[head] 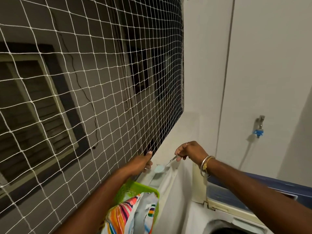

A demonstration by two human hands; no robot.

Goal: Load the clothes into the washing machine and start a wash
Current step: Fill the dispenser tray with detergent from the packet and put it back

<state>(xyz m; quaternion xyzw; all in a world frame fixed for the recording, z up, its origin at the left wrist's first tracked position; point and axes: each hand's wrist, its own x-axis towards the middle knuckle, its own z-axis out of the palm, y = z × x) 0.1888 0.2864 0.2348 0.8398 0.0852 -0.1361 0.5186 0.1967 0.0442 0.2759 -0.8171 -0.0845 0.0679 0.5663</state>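
My right hand (pixel 189 152) pinches the handle of a metal spoon (pixel 170 161), whose bowl carries a heap of pale powder (pixel 159 169). My left hand (pixel 142 163), fingers curled, grips the top edge of a white bag (pixel 166 181) just under the spoon; what the bag holds is hidden. Below my left forearm stands a green laundry basket (pixel 135 188) with striped, colourful clothes (pixel 128 215) in it. At the bottom right is the top-loading washing machine (pixel 236 215). Its blue lid (pixel 263 184) stands raised and its dark drum opening (pixel 224 229) barely shows.
A white safety net (pixel 87 92) covers the opening on the left, right behind my left hand. A white wall carries a tap (pixel 259 126) with a blue connector and a hose running down behind the machine.
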